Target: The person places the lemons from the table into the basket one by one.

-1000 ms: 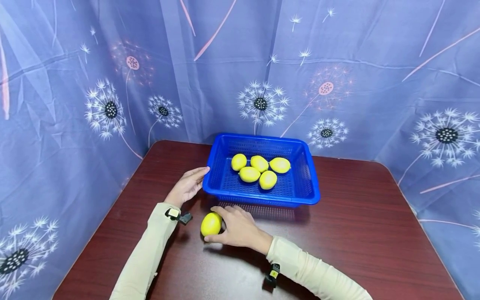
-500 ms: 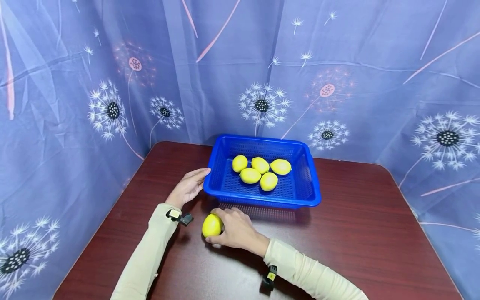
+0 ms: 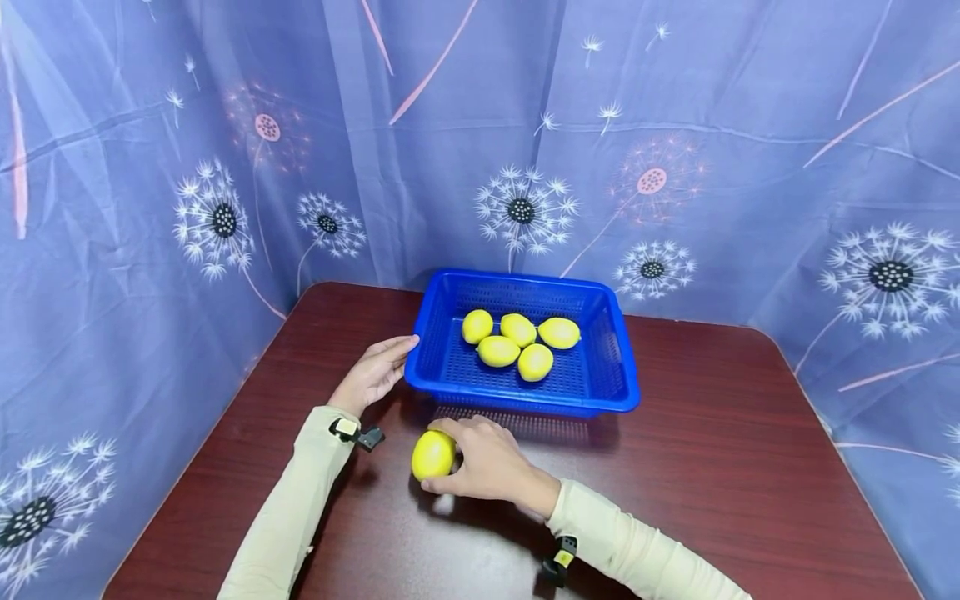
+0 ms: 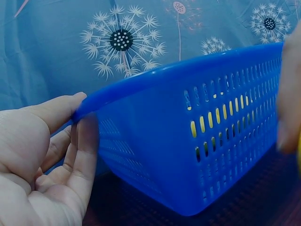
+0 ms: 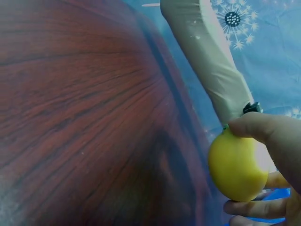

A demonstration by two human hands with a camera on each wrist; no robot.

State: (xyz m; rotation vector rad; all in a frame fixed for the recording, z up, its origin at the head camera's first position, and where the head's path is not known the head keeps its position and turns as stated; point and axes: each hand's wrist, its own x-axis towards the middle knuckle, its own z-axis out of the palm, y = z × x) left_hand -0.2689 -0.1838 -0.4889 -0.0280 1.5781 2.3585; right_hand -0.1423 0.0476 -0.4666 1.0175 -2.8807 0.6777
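A yellow lemon [image 3: 432,456] is pinched between the thumb and fingers of my right hand [image 3: 487,462], in front of the basket. The right wrist view shows the thumb over one end of this lemon [image 5: 237,165] and fingertips at the other. My left hand [image 3: 375,373] holds the left rim of a blue plastic basket [image 3: 517,402]. Seen from the left wrist, the thumb lies on the rim [image 4: 141,81] and the fingers curl beneath it. Inside the basket, several lemons [image 3: 498,352] lie grouped together on its floor.
The basket stands at the back of a dark red-brown wooden table [image 3: 720,442]. A blue curtain [image 3: 435,167] with dandelion prints hangs behind the table and along both sides. Both forearms wear pale sleeves [image 3: 288,500] with small black devices at the wrists.
My right hand has shifted slightly right and toward me with the lemon in it. The left hand keeps its hold on the rim, and the basket stays in place.
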